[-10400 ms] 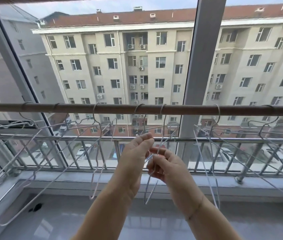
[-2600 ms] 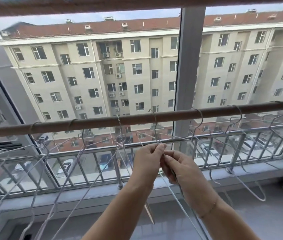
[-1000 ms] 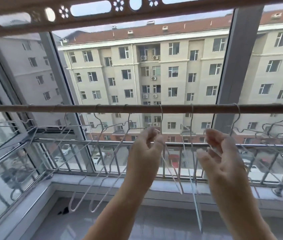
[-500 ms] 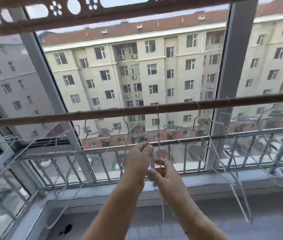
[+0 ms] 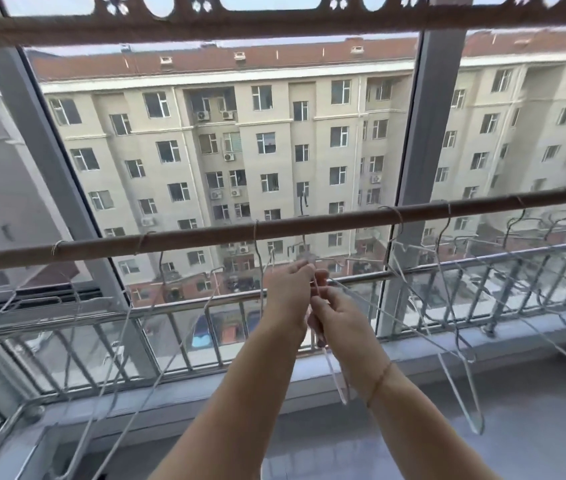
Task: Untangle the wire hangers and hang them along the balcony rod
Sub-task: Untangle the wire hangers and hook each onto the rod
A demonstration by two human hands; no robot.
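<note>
A brown balcony rod [image 5: 344, 221] runs across the view, sloping up to the right. Several white wire hangers hang from it by their hooks, left [image 5: 129, 358] and right [image 5: 448, 341] of my hands. Just below the rod's middle, my left hand [image 5: 286, 296] and my right hand [image 5: 338, 313] meet. Both pinch one white wire hanger [image 5: 332, 368], which hangs edge-on between them. Its hook [image 5: 304, 202] sticks up above the rod and does not plainly rest on it. The hanger's lower end dangles past my right wrist.
Behind the rod stand a metal railing [image 5: 482, 261] and large windows with grey frame posts [image 5: 427, 161]. A grey sill [image 5: 309, 379] and tiled floor [image 5: 482, 427] lie below. A brown patterned valance [image 5: 274, 19] crosses the top.
Half a second ago both hands held the hanger lower; now they have lifted it, so its hook stands above the rod. The view has tilted upward slightly.
</note>
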